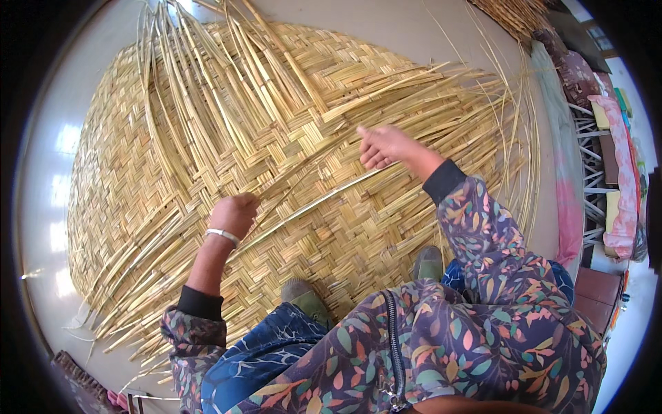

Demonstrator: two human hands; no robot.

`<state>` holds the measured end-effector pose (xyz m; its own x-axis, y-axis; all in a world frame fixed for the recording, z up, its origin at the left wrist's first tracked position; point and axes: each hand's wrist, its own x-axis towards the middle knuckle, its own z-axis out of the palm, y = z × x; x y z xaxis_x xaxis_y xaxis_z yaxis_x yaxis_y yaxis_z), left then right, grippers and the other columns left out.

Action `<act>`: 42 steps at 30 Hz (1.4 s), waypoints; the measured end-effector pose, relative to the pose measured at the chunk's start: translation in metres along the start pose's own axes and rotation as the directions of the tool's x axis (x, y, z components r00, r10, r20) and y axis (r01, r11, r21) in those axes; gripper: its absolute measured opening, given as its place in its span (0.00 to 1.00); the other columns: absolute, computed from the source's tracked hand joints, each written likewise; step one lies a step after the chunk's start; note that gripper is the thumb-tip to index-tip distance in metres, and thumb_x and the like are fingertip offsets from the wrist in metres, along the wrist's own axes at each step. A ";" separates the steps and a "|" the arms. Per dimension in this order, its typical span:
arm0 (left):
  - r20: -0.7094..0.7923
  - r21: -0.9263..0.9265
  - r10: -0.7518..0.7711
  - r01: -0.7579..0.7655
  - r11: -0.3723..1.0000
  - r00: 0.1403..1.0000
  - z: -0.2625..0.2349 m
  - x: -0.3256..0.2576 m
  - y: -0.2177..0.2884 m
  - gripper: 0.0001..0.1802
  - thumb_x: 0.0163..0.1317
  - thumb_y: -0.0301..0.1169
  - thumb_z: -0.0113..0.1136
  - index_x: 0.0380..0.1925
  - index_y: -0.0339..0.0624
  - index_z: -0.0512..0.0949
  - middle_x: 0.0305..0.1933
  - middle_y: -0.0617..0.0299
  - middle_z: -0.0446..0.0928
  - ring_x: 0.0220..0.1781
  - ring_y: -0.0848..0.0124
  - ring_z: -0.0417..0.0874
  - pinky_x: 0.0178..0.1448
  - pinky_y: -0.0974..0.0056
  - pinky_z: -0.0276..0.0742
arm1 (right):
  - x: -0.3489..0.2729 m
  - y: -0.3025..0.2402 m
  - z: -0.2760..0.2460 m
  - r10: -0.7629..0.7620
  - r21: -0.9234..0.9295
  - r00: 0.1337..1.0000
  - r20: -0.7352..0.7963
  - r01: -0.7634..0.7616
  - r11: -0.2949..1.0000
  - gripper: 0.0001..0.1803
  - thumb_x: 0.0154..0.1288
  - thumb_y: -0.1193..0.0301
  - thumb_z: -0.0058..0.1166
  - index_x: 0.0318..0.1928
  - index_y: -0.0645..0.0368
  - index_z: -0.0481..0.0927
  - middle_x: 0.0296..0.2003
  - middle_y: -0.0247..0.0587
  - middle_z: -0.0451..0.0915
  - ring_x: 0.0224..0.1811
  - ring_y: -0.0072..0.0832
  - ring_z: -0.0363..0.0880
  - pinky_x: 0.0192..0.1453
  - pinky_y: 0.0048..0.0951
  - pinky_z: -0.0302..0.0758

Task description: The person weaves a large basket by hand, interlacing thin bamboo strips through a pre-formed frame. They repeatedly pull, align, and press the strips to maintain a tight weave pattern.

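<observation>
Spread over the pale floor (48, 207): a large woven mat of flat yellow reed strips (227, 138), herringbone in pattern, with loose unwoven strips fanning off its far edge and its left edge. On the mat, near its middle: the left hand (236, 212), fingers curled closed around the lower end of a long single yellow reed strip (310, 203), a silver bangle (222, 235) at the wrist. Right of that hand and farther up the mat: the right hand (385, 146), fingers bent together and pinching the upper stretch of the same strip, so that the strip runs slanting across the mat between the two hands. At the near edge of the mat: two grey-green shoes (303, 293), toes resting on the weave. Nearer than the shoes: floral-patterned sleeves and jacket with a zip, over blue patterned trousers. Right of the mat, beyond its loose edge strips: a pink cloth (624, 165) draped over white furniture, well apart from the mat
</observation>
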<state>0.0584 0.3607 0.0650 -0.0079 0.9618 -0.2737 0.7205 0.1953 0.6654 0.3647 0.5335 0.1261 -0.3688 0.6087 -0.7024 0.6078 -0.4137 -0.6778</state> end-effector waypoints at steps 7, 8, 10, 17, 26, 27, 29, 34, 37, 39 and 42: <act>-0.165 0.460 0.213 -0.116 0.880 0.963 0.009 0.027 0.045 0.03 0.54 0.29 0.50 0.27 0.45 0.73 0.27 0.56 0.77 0.31 0.57 0.80 0.32 0.55 0.76 | 0.020 -0.024 0.085 -0.858 -0.828 0.375 0.350 0.552 -0.096 0.12 0.61 0.61 0.48 0.34 0.56 0.76 0.31 0.40 0.80 0.36 0.34 0.79 0.44 0.36 0.73; -0.189 0.459 0.238 -0.129 0.879 0.953 0.005 0.029 0.050 0.03 0.53 0.29 0.50 0.27 0.45 0.73 0.27 0.57 0.77 0.32 0.57 0.80 0.33 0.55 0.76 | 0.024 -0.027 0.092 -0.797 -0.845 0.497 0.344 0.534 -0.032 0.11 0.61 0.63 0.47 0.34 0.57 0.76 0.32 0.39 0.80 0.37 0.35 0.79 0.46 0.38 0.72; -0.191 0.512 0.289 -0.156 0.844 0.938 -0.004 0.033 0.053 0.02 0.52 0.28 0.51 0.27 0.45 0.72 0.27 0.57 0.76 0.32 0.58 0.81 0.33 0.56 0.76 | 0.035 -0.038 0.096 -0.666 -0.880 0.655 0.357 0.475 -0.005 0.07 0.56 0.70 0.48 0.34 0.58 0.75 0.32 0.40 0.79 0.38 0.39 0.79 0.46 0.39 0.73; -0.137 0.643 0.361 -0.194 0.741 0.923 -0.033 0.070 0.041 0.03 0.53 0.27 0.50 0.30 0.45 0.71 0.27 0.59 0.76 0.33 0.60 0.81 0.38 0.58 0.75 | 0.075 -0.051 0.087 -0.715 -0.866 0.614 0.334 0.500 0.025 0.06 0.54 0.73 0.46 0.31 0.54 0.76 0.29 0.44 0.79 0.34 0.43 0.79 0.38 0.41 0.75; -0.608 0.169 0.150 -0.057 0.984 0.779 -0.044 0.146 0.029 0.22 0.58 0.29 0.55 0.54 0.39 0.68 0.57 0.48 0.69 0.59 0.54 0.70 0.62 0.55 0.67 | 0.129 -0.061 0.048 -0.703 -0.691 0.647 -0.295 0.364 0.625 0.08 0.63 0.70 0.44 0.31 0.59 0.76 0.23 0.45 0.79 0.25 0.34 0.80 0.28 0.34 0.75; -0.535 0.005 -0.062 0.077 0.997 0.843 -0.043 0.158 0.028 0.23 0.58 0.29 0.55 0.54 0.36 0.67 0.58 0.47 0.68 0.60 0.53 0.69 0.62 0.54 0.67 | 0.139 -0.063 0.040 -0.625 -0.582 0.682 -0.381 0.348 0.735 0.08 0.63 0.71 0.44 0.31 0.59 0.76 0.23 0.44 0.79 0.24 0.31 0.80 0.28 0.32 0.75; -0.427 -0.003 -0.173 0.190 0.982 0.888 -0.044 0.188 0.002 0.29 0.55 0.35 0.59 0.55 0.31 0.65 0.51 0.39 0.73 0.53 0.52 0.76 0.57 0.57 0.71 | 0.152 -0.073 0.035 -0.482 -0.291 0.760 -0.436 0.388 0.874 0.08 0.64 0.73 0.44 0.35 0.63 0.76 0.23 0.42 0.79 0.23 0.26 0.80 0.26 0.27 0.76; -0.325 0.055 -0.330 0.366 0.929 0.886 -0.055 0.238 -0.006 0.31 0.52 0.41 0.62 0.48 0.25 0.70 0.43 0.36 0.75 0.49 0.50 0.78 0.52 0.57 0.73 | 0.160 -0.091 0.037 -0.298 0.148 0.847 -0.441 0.395 0.907 0.08 0.64 0.74 0.45 0.39 0.67 0.74 0.26 0.43 0.78 0.24 0.24 0.80 0.24 0.24 0.76; -0.228 0.077 -0.409 0.435 0.897 0.884 -0.070 0.259 -0.021 0.23 0.51 0.40 0.62 0.36 0.26 0.77 0.34 0.42 0.79 0.38 0.53 0.83 0.43 0.58 0.77 | 0.176 -0.095 0.037 -0.335 0.151 0.841 -0.425 0.430 0.890 0.08 0.65 0.74 0.45 0.39 0.67 0.74 0.27 0.42 0.78 0.24 0.24 0.79 0.24 0.24 0.76; -0.148 0.010 -0.497 0.504 0.864 0.855 -0.082 0.264 -0.020 0.21 0.51 0.38 0.62 0.36 0.29 0.79 0.35 0.41 0.79 0.41 0.52 0.82 0.46 0.58 0.76 | 0.182 -0.099 0.035 -0.366 0.165 0.835 -0.412 0.463 0.871 0.08 0.64 0.74 0.45 0.39 0.66 0.74 0.26 0.42 0.78 0.24 0.24 0.79 0.24 0.24 0.76; -0.198 -0.278 -0.540 0.481 0.831 0.818 -0.084 0.271 -0.061 0.14 0.49 0.34 0.62 0.31 0.33 0.80 0.25 0.53 0.79 0.28 0.65 0.81 0.35 0.63 0.76 | 0.183 -0.111 0.041 -0.359 0.206 0.880 -0.311 0.431 0.878 0.08 0.65 0.73 0.44 0.38 0.66 0.72 0.32 0.41 0.76 0.32 0.24 0.78 0.32 0.23 0.77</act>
<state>-0.0462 0.6258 0.0084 -0.5326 0.7193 -0.4461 0.4019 0.6788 0.6146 0.2014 0.6630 0.0643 -0.3242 0.8948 -0.3069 0.2303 -0.2400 -0.9431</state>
